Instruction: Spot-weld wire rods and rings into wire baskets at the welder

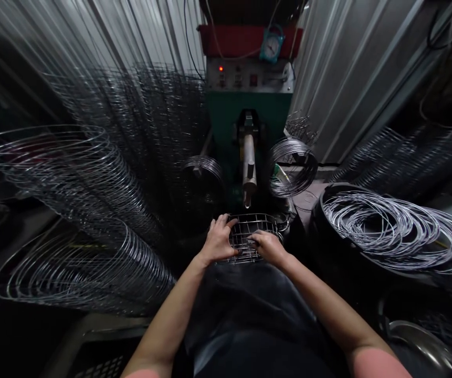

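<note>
A small wire basket [252, 219] of crossed metal rods lies in front of me, just below the machine's rod-like electrode arm [249, 157]. My left hand [220, 240] grips its left side, thumb toward the near edge and fingers on the far corner. Over the basket's near right part, my right hand [269, 245] is closed in a pinch. What sits between those fingertips is too small and dark to make out. Dark cloth [257, 315] covers my lap beneath the basket.
The green machine [226, 115] has a lit control panel [245, 79] and a blue clock [272, 44]. Stacked wire rings [80, 210] rise on the left. Wire coils [293, 168] hang right of the arm. A black tub [320, 220] holds loose wire rings [383, 226].
</note>
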Action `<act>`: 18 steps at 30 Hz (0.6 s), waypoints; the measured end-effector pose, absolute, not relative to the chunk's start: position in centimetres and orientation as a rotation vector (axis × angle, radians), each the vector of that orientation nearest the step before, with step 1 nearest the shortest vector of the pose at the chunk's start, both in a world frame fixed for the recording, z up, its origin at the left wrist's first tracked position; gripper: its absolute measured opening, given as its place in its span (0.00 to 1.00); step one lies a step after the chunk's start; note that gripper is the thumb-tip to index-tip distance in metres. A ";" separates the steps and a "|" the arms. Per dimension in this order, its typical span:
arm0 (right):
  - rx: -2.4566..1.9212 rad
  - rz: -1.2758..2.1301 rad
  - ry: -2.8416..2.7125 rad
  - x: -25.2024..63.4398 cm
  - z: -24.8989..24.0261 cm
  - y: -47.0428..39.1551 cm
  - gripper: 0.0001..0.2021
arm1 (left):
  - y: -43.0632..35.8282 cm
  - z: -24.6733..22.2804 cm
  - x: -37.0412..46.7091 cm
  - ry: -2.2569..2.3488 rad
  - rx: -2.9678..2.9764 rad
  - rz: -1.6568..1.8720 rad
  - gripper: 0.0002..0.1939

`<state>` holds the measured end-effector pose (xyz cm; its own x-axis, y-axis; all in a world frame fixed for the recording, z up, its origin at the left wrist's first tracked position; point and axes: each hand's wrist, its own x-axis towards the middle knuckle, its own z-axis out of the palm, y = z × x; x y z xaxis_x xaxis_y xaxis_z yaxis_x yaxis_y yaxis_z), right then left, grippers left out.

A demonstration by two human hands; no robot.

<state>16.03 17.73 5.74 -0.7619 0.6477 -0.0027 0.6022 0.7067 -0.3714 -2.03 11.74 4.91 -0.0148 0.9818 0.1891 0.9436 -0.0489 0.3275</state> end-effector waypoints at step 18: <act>-0.903 0.599 -2.923 16.7 6.4 19.9 0.16 | 14.1 4.6 -2.7 2.013 2.022 0.599 0.46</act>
<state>16.66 19.91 6.37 -0.8319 0.5477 -0.0889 0.5385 0.7583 -0.3674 -2.70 14.13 4.63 -0.0243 0.9917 0.1265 0.8996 -0.0335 0.4355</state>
